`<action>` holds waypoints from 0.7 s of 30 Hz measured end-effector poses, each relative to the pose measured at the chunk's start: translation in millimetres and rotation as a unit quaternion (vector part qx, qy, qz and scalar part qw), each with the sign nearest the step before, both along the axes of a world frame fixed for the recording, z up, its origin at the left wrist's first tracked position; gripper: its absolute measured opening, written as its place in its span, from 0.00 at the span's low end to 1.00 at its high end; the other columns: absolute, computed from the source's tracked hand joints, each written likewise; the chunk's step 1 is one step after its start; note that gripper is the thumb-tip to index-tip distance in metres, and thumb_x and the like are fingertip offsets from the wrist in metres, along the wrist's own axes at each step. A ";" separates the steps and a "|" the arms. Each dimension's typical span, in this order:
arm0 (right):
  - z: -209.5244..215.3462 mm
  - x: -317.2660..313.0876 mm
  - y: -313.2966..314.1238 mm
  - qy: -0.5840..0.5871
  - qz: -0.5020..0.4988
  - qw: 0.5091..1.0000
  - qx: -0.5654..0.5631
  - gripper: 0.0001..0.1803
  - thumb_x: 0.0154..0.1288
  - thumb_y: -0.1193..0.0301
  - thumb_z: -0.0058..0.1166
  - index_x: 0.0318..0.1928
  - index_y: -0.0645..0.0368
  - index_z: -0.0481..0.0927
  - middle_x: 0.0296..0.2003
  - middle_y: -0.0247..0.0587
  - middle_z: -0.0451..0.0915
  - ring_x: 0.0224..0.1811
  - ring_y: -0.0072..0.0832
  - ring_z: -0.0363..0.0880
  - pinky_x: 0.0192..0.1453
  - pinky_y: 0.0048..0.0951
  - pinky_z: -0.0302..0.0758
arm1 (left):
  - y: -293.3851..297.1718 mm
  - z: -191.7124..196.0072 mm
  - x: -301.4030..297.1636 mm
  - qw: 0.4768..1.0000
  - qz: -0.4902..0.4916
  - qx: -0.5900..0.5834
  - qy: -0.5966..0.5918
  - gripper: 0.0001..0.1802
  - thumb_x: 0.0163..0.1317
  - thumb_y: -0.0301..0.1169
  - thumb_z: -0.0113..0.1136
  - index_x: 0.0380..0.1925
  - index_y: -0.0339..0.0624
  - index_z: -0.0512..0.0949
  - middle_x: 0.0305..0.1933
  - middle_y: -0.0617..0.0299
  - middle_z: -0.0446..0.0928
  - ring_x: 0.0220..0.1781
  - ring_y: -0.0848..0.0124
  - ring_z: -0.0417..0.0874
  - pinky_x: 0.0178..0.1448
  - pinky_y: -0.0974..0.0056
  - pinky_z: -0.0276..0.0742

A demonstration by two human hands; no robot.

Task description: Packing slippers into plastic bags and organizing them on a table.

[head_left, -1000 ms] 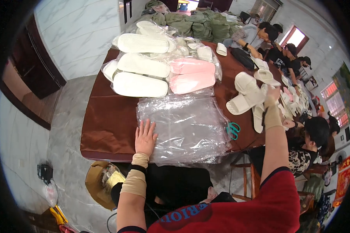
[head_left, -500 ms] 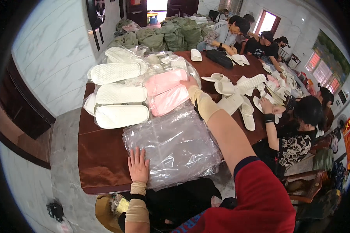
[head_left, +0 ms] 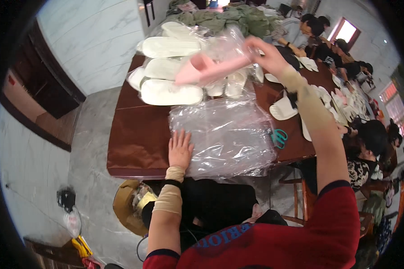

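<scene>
A pair of pink slippers in a clear bag is raised and tilted, pinched at its right end by my right hand. Seen from the side, the two slippers overlap. My left hand lies flat with fingers spread, at the left edge of a stack of clear plastic bags. Behind that stack, bagged white slippers lie in a pile, partly hidden by the pink slippers.
Teal-handled scissors lie right of the bag stack on the brown-covered table. Loose white slippers spread along the right side, where several people work. Green sacks stand beyond the table. An open cardboard box sits below the near edge.
My right hand has lifted the bagged pink slippers off the pile. My left hand stays flat by the bag stack. The view has shifted, and the scissors now show.
</scene>
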State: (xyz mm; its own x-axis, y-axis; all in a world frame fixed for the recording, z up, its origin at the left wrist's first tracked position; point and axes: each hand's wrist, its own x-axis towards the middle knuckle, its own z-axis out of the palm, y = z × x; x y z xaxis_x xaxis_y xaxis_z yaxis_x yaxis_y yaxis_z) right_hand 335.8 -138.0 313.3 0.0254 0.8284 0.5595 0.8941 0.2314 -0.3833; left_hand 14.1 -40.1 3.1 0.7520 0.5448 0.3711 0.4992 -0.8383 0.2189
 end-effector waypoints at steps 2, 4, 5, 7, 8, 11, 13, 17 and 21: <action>-47.5 -2.2 -29.3 -0.130 0.009 0.991 -0.043 0.11 0.59 0.70 0.53 0.43 0.58 0.75 0.41 0.41 0.75 0.48 0.36 0.73 0.55 0.32 0.68 | 1.5 -3.6 -5.0 1.000 0.003 -0.012 -0.004 0.27 0.62 0.42 0.50 0.62 0.52 0.64 0.71 0.61 0.56 0.73 0.58 0.52 0.71 0.50 0.50; -124.2 18.2 -70.3 -0.113 0.087 0.989 -0.051 0.14 0.52 0.74 0.54 0.42 0.56 0.75 0.45 0.42 0.75 0.51 0.40 0.71 0.57 0.37 0.67 | 5.3 -16.7 -5.0 0.999 0.005 0.001 0.042 0.27 0.61 0.42 0.49 0.62 0.53 0.65 0.70 0.61 0.58 0.72 0.58 0.53 0.71 0.49 0.50; -149.8 11.3 -89.7 -0.101 0.043 0.978 -0.178 0.17 0.49 0.78 0.53 0.43 0.55 0.76 0.45 0.42 0.75 0.52 0.39 0.70 0.58 0.37 0.67 | 8.2 -22.7 -11.8 0.995 0.013 0.014 0.098 0.27 0.61 0.43 0.48 0.61 0.53 0.66 0.69 0.62 0.59 0.72 0.59 0.53 0.71 0.49 0.50; -187.3 16.3 -134.2 0.085 -0.076 0.936 -0.334 0.16 0.51 0.79 0.51 0.44 0.55 0.75 0.40 0.39 0.77 0.43 0.33 0.76 0.50 0.30 0.72 | 3.3 -19.7 -5.3 0.998 -0.005 0.052 0.038 0.27 0.60 0.45 0.45 0.60 0.52 0.68 0.67 0.61 0.63 0.71 0.58 0.56 0.72 0.49 0.48; -196.0 8.3 -143.8 0.122 -0.106 0.938 -0.305 0.11 0.57 0.76 0.52 0.42 0.56 0.75 0.36 0.37 0.79 0.35 0.28 0.77 0.44 0.27 0.73 | 2.4 -19.0 -9.6 0.995 -0.016 0.092 -0.015 0.27 0.60 0.47 0.43 0.58 0.52 0.70 0.64 0.60 0.66 0.69 0.58 0.58 0.72 0.48 0.47; -195.2 -1.8 -138.0 0.160 -0.173 0.938 -0.253 0.07 0.61 0.72 0.53 0.40 0.58 0.76 0.35 0.37 0.80 0.34 0.26 0.78 0.43 0.27 0.74 | 17.2 -41.3 -16.7 0.997 -0.027 0.067 -0.007 0.27 0.59 0.47 0.44 0.57 0.51 0.71 0.65 0.58 0.65 0.69 0.57 0.58 0.72 0.48 0.48; -173.0 -29.9 -110.4 0.217 -0.188 0.948 -0.141 0.09 0.62 0.68 0.54 0.39 0.60 0.77 0.36 0.40 0.81 0.37 0.30 0.79 0.44 0.28 0.74 | 17.7 -44.4 -20.5 0.997 -0.019 0.072 0.009 0.27 0.59 0.47 0.45 0.57 0.51 0.71 0.65 0.58 0.65 0.69 0.56 0.58 0.72 0.48 0.49; -192.1 -40.0 -65.9 0.149 -0.178 0.972 -0.023 0.12 0.62 0.65 0.55 0.40 0.61 0.77 0.35 0.42 0.81 0.36 0.34 0.79 0.43 0.30 0.73 | 8.8 -31.3 -5.9 0.998 -0.029 0.052 -0.019 0.27 0.59 0.47 0.44 0.57 0.50 0.71 0.64 0.58 0.66 0.69 0.56 0.58 0.72 0.48 0.49; -214.1 -45.8 -40.0 -0.094 -0.165 0.973 -0.132 0.12 0.61 0.64 0.56 0.39 0.59 0.78 0.29 0.43 0.80 0.30 0.37 0.78 0.34 0.33 0.73 | 11.1 -40.3 -2.3 0.998 -0.028 0.061 -0.003 0.27 0.60 0.47 0.45 0.57 0.49 0.71 0.65 0.59 0.64 0.70 0.55 0.56 0.73 0.49 0.47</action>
